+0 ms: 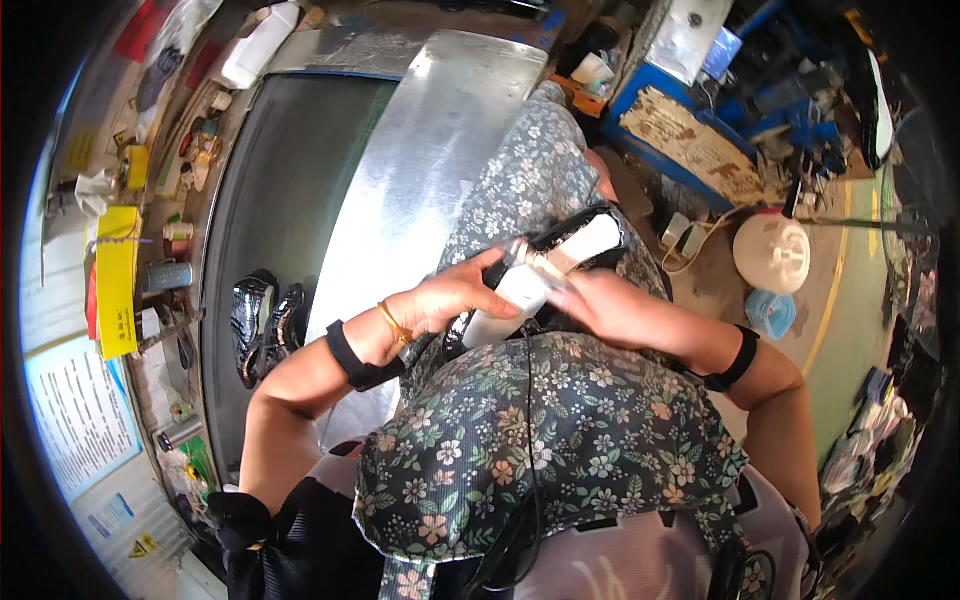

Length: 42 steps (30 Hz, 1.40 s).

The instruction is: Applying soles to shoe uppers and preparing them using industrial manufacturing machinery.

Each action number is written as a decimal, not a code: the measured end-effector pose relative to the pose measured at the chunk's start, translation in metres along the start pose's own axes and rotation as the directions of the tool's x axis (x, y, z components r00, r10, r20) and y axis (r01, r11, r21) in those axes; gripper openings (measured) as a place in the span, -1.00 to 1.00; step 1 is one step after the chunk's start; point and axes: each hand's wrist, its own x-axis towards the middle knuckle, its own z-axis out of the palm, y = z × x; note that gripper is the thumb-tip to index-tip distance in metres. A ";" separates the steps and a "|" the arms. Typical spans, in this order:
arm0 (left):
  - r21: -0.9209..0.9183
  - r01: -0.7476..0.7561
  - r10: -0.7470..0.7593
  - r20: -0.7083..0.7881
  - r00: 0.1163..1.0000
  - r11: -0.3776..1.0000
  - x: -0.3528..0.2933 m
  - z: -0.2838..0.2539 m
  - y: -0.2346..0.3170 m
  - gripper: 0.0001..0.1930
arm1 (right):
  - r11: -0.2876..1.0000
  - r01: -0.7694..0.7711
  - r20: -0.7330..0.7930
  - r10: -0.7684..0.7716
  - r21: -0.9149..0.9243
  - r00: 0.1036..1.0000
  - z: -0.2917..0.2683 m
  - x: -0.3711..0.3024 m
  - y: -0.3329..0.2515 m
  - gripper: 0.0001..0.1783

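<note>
A glossy black shoe [573, 232] with a long white underside or insert [594, 240] lies across my lap, on the dark floral apron [560, 430]. My left hand [462, 293] is closed on the shoe's near left part, its thumb stretched over the white surface and its index finger toward the far edge. A gold bangle and a black band circle that arm. My right hand [605, 305] reaches in from the right and touches the middle of the shoe. Motion blurs its fingertips, and whether they pinch anything cannot be made out.
Left of my lap, a pair of glossy black shoes [262, 325] stands on a dark belt surface [290, 180] beside a shiny metal sheet [410, 160]. Small items crowd the far-left shelf. At right are a blue-framed bench [690, 140], a white plastic container [770, 252] and a blue tub [770, 314].
</note>
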 end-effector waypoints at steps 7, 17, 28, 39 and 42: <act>0.457 -0.396 0.576 -0.377 0.725 0.797 -0.079 -0.008 0.010 -0.10 | 0.936 -0.050 -0.040 0.068 0.348 0.997 -0.057 0.057 -0.039 -0.71; 0.927 0.302 0.709 -0.366 0.603 0.222 0.011 -0.019 -0.081 -0.32 | 0.894 -0.144 -0.534 -0.118 -0.424 0.837 -0.023 0.267 0.041 -0.60; 0.860 -0.222 0.830 -0.327 0.453 0.460 -0.008 -0.005 -0.058 -0.74 | 0.763 -0.269 -0.721 -0.342 -0.588 0.603 -0.291 -0.003 0.056 -0.68; 0.906 -0.292 0.857 -0.128 0.499 0.306 0.034 0.023 -0.006 -0.81 | 0.673 -0.739 -0.998 -0.027 0.021 -0.053 -0.423 -0.128 0.100 -0.03; 0.807 -0.366 0.800 -0.204 0.564 0.463 0.024 0.043 0.018 -0.80 | 0.683 -0.729 -0.981 -0.169 -0.049 -0.092 -0.416 -0.115 0.098 -0.09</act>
